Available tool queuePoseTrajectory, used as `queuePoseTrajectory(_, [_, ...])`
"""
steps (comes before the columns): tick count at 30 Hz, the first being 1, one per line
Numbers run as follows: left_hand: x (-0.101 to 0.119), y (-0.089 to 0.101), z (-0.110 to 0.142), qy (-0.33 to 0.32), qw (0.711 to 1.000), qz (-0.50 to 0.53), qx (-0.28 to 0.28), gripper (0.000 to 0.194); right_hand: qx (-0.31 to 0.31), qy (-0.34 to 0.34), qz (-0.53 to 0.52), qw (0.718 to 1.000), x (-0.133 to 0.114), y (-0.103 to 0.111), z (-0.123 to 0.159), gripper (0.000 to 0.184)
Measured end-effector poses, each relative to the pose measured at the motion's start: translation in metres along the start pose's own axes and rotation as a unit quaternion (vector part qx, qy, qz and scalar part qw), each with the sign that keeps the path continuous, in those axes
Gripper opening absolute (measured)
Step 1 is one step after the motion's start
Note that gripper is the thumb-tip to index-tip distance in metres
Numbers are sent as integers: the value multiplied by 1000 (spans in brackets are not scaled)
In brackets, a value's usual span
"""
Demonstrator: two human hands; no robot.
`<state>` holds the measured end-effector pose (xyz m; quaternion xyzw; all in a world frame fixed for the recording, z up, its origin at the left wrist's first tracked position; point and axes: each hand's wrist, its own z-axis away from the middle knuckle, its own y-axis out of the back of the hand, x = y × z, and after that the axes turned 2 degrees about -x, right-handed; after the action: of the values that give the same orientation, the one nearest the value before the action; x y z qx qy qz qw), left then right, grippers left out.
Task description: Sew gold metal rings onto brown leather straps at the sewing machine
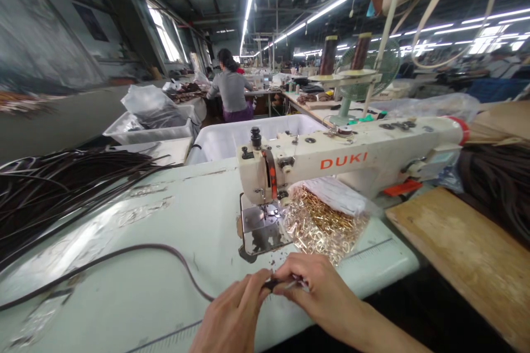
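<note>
Clearly, the biggest thing near the hands is the pale green table (199,209), which runs under them and far out past the left hand (232,309). Next comes the white sewing machine (306,160), ahead of both hands. A big heap of dark straps (74,182) lies on the table, well off to the left and ahead of the left hand. Smaller than that is the clear bag of gold metal bits (318,220), just ahead of the right hand (327,292). If the right arm swung forward, it could bump the bag and spill the bits. The shiny metal plate (263,231) sits ahead of the fingers, under the needle end of the machine. Fingers pushed too far that way could get hurt if the machine ran. One long, thin strap (165,246) bends over the table from the left and goes in under the left hand. It could snag or get pulled crooked if the heap tugged on it. Last, both hands pinch a small dark piece (271,283) between thumbs and fingers, nearly tip to tip. It may be the end of the strap, but I cannot tell. It is so small that a loose pinch could let it slip or twist.
</note>
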<state>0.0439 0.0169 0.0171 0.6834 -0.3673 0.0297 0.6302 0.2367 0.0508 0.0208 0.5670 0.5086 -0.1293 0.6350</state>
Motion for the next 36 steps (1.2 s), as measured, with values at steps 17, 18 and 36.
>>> queuePoseTrajectory(17, [0,5,-13,51,995,76,-35,19,8,-17,-141,990,7,-11,0,16])
queuePoseTrajectory(18, [-1,6,-15,51,995,77,-39,19,16,-16,-139,990,9,-12,-1,16])
queuePoseTrajectory(36, [-85,22,-135,-56,973,-51,-220,14,-82,110,311,940,47,29,-87,20])
